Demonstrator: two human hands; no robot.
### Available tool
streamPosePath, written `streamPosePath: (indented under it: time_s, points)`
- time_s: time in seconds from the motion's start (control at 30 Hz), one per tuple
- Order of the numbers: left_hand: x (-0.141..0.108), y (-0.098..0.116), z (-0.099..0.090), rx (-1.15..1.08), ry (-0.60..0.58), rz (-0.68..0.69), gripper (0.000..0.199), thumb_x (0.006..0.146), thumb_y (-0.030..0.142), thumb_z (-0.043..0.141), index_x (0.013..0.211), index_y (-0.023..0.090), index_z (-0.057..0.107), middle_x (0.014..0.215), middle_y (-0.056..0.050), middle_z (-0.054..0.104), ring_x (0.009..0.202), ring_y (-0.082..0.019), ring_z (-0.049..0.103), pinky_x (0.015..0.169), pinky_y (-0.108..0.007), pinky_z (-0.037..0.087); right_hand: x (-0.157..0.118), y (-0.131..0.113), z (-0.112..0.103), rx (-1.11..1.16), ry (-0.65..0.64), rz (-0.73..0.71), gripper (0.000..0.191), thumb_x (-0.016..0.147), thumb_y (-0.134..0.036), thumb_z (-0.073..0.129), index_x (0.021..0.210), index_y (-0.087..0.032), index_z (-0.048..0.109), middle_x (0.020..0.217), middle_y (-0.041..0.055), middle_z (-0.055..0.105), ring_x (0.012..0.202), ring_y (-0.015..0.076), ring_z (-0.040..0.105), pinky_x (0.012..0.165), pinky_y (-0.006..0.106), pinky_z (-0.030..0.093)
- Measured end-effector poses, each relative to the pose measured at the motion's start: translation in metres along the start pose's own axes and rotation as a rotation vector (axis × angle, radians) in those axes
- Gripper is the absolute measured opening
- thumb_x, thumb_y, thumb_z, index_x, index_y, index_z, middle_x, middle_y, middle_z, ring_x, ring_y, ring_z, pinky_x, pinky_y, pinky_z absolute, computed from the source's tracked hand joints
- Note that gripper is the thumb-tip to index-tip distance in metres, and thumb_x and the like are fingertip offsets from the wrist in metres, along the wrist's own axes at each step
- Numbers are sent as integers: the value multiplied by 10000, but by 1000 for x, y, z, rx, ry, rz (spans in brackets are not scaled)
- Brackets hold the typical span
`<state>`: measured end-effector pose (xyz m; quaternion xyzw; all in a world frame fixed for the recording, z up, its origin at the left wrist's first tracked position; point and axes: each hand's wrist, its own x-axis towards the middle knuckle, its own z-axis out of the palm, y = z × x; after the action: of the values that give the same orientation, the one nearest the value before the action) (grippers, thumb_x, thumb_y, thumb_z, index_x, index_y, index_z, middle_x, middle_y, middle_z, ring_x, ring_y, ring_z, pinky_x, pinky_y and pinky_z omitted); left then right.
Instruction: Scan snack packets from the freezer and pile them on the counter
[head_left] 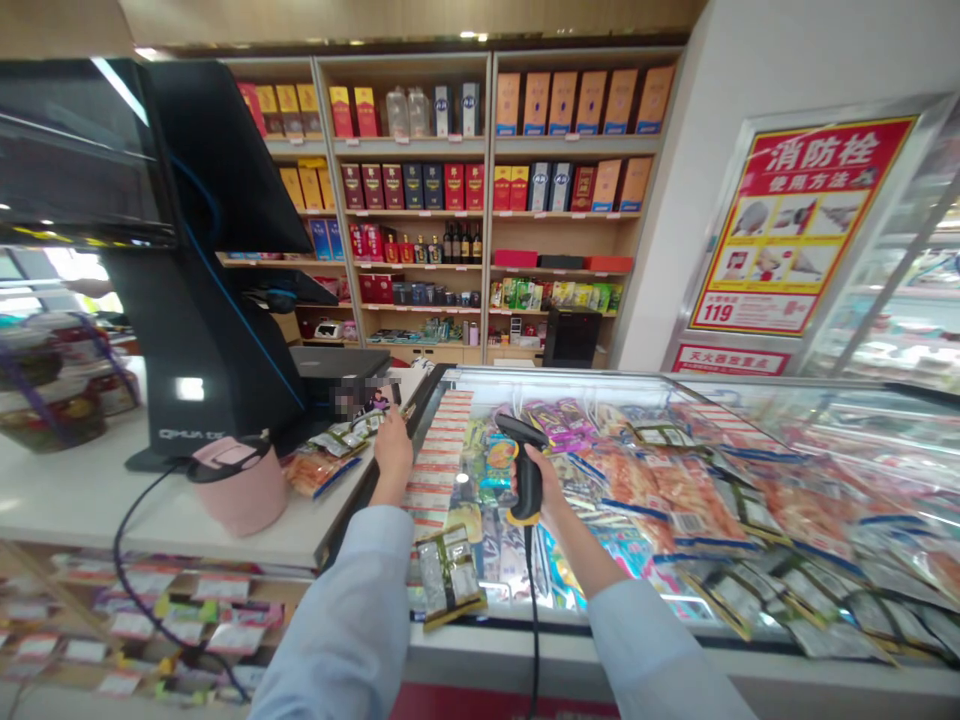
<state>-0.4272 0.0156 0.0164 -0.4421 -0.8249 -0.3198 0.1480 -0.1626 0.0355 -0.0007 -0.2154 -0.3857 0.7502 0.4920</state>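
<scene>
My right hand (549, 488) is wrapped round the handle of a black barcode scanner (527, 480) with a yellow-edged base, its cable hanging down. The scanner is held over the glass-topped display case. At the counter's right edge, my left hand (393, 445) has its fingers closed on a silver snack packet (369, 424); its fingertips are small and partly hidden. Beside it on the counter lie another silver packet (334, 440) and an orange snack bag (319, 474). Nearer me, one silver-and-green packet (448, 575) rests on the case's front edge.
A black checkout terminal (217, 330) and a pink container (238, 487) stand on the white counter (45, 500). Bagged orange snacks (686, 500) and several silver packets (817, 590) cover the case's right side. Shelves of boxed goods (487, 187) line the back wall.
</scene>
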Motion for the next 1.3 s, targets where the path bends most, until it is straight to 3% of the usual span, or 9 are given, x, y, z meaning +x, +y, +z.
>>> streamPosePath:
  time_s: [0.1, 0.2, 0.33, 0.5, 0.63, 0.77, 0.87, 1.07, 1.3]
  points:
    - [8, -3, -9, -252, 106, -79, 591, 865, 74, 408, 1443, 147, 312, 1161, -183, 624, 1128, -308, 592, 950, -441, 463, 0, 0, 1, -8, -1, 0, 344, 692, -466, 721, 797, -141, 677, 517, 7, 605, 361, 119, 540, 326, 199, 453]
    - [12, 1, -12, -673, 200, -86, 740, 830, 95, 499, 1489, 257, 205, 1376, -119, 517, 1253, -249, 524, 1030, -400, 448, 0, -1, 2, -8, -4, 2, 336, 692, -460, 720, 796, -144, 676, 523, 9, 608, 365, 122, 545, 328, 200, 455]
    - [8, 21, -2, -1267, 15, -270, 828, 798, 62, 512, 1489, 325, 138, 1408, -80, 503, 1154, -176, 605, 942, -343, 536, -2, -1, 3, 5, 8, -2, 285, 721, -443, 707, 758, -164, 658, 527, 6, 609, 371, 121, 547, 330, 200, 458]
    - [-1, 41, 8, -1576, -209, -539, 563, 732, -14, 497, 1255, 192, 532, 1086, -73, 703, 1038, -184, 665, 957, -325, 534, -5, -3, 5, -4, 16, -9, 279, 723, -445, 701, 728, -169, 659, 534, 8, 616, 367, 113, 537, 331, 198, 456]
    - [-7, 48, 8, -1842, -282, -710, 484, 687, -51, 443, 1099, 148, 600, 938, -50, 725, 984, -177, 680, 926, -308, 550, -6, -4, 7, -29, 7, -13, 304, 700, -455, 719, 754, -161, 664, 535, 8, 619, 376, 117, 546, 339, 199, 457]
    - [-10, 52, 7, -1920, -320, -755, 406, 689, -50, 476, 1017, 147, 613, 892, -44, 721, 929, -173, 692, 903, -299, 555, -7, -4, 8, -62, -10, -17, 352, 639, -485, 756, 731, -159, 659, 552, 16, 636, 366, 125, 539, 319, 214, 443]
    - [-12, 53, 9, -1960, -339, -679, 315, 723, -34, 517, 950, 157, 621, 891, -45, 715, 939, -179, 687, 947, -336, 533, -8, -3, 8, -77, -30, -28, 365, 626, -500, 760, 707, -160, 656, 546, 20, 636, 356, 123, 528, 319, 218, 440]
    - [-15, 53, 18, -1851, -334, -649, 177, 747, -32, 566, 762, 144, 552, 754, -41, 675, 818, -168, 690, 962, -412, 519, -5, -1, 6, -74, -57, -43, 356, 663, -493, 740, 730, -154, 656, 521, 12, 616, 358, 125, 533, 328, 216, 442]
    - [-16, 56, 20, -1759, -71, -645, 216, 815, 1, 573, 765, 180, 462, 737, 9, 655, 760, -125, 685, 920, -416, 545, -8, -1, 7, -91, -66, -22, 355, 655, -494, 746, 715, -163, 632, 514, 9, 610, 353, 125, 526, 307, 215, 420]
